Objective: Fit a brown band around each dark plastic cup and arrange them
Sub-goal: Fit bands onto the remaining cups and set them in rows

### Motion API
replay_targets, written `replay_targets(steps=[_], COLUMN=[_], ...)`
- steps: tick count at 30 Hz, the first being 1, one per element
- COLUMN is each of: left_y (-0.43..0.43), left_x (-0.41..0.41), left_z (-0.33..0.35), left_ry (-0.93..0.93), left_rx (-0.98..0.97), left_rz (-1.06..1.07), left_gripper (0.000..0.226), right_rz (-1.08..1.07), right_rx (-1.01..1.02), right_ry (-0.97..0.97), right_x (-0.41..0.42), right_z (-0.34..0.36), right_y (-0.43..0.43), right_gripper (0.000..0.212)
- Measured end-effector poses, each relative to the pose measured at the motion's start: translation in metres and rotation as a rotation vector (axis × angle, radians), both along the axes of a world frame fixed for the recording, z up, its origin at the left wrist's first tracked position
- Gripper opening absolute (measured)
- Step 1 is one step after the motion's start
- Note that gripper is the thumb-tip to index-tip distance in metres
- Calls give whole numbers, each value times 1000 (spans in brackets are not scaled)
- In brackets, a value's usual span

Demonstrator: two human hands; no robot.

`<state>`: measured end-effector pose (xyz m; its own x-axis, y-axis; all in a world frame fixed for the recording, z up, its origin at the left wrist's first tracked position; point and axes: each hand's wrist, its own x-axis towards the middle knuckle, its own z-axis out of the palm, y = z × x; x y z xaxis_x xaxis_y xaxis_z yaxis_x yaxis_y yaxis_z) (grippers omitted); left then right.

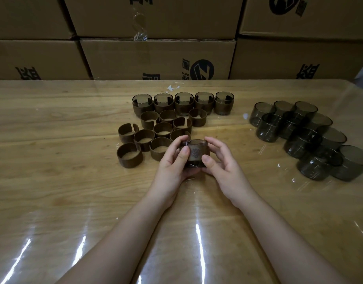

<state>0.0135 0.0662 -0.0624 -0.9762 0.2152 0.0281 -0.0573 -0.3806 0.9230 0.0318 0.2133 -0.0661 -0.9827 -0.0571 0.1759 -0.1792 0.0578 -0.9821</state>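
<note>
Both forearms reach in from 6 o'clock and meet at the middle of the table (53,181). The left hand (172,160) and right hand (221,162) close together on one dark cup (195,143), held just above the wood. A brown band (197,153) with a pale pattern wraps the cup. Each thumb presses the band's near face, and the fingers curl round the cup's sides and far rim.

From the held cup, twelve loose bands (154,136) cluster at 10 to 12 o'clock, the nearest ones touching the left fingers. Five banded cups (183,103) stand in a row at 12 o'clock beyond them. The bare cups (305,138) crowd together at 2 to 3 o'clock, well apart from the right hand.

Open tabletop runs wide at 9 o'clock and across the near half around the forearms. Cardboard boxes (158,58) wall off the far edge.
</note>
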Motion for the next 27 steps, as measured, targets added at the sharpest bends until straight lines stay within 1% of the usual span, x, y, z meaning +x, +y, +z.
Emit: replay_targets(steps=[2, 5, 6, 9, 10, 12, 14, 19, 22, 23, 25, 27], left_y=[0, 2, 3, 4, 4, 2, 0, -11, -29, -33, -36, -34], left_x=[1, 3, 4, 6, 5, 5, 6, 7, -2, -7, -24, -51], left_z=[0, 1, 1, 0, 0, -2, -5, -3, 6, 9, 17, 23], left_ry=[-7, -25, -24, 5, 35, 129, 245, 516, 577, 571, 521, 494], left_rx=[-5, -15, -27, -94, -154, -345, -502, -735, -904, -988, -1226, -1432], left_rz=[24, 43, 44, 67, 79, 111, 170, 406, 578, 599, 529, 392], left_gripper=[44, 63, 64, 44, 41, 42, 42, 27, 32, 35, 36, 36], right_rz=[-10, -26, -34, -71, -79, -72, -76, -208, -321, -348, -369, -374], right_rx=[14, 18, 15, 3, -15, -34, -13, -4, -95, -132, -171, -178], right_ry=[-3, -4, -4, -10, -23, -50, -48, -10, -50, -65, -69, -65], right_x=[1, 1, 1, 2, 2, 3, 3, 3, -2, -4, -5, -6], right_z=[0, -1, -1, -1, 0, 0, 1, 1, 1, 0, 0, -1], right_y=[-1, -2, -2, 0, 0, 1, -1, -3, 4, 5, 6, 6], right_gripper=[41, 41, 42, 38, 35, 28, 26, 28, 26, 25, 25, 25])
